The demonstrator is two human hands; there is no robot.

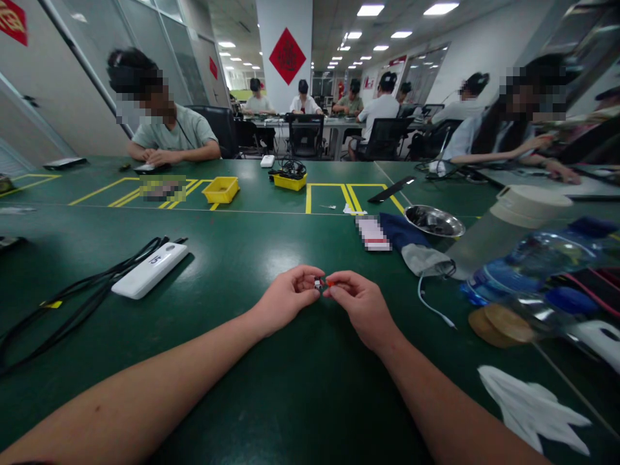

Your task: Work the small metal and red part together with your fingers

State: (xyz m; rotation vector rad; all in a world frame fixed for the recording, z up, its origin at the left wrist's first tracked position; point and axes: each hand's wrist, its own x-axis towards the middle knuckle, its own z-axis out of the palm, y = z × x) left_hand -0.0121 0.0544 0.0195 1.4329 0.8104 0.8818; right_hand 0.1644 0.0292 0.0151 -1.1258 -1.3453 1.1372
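Observation:
Both hands meet above the green table (232,248), at the middle of the view. Between the thumb and fingers of my left hand (289,298) is a small white and dark piece (318,283), too small to name. Close beside it, my right hand (357,302) pinches a small orange-red piece (330,283), whose kind I cannot make out. The two pieces are very near each other; fingers hide whether they touch.
Left lies a white power bank (150,270) with black cables. Yellow trays (220,190) stand farther back. At right are a metal bowl (434,221), a blue and grey pouch (411,242), bottles (537,258) and a white tissue (530,403). Other people sit beyond.

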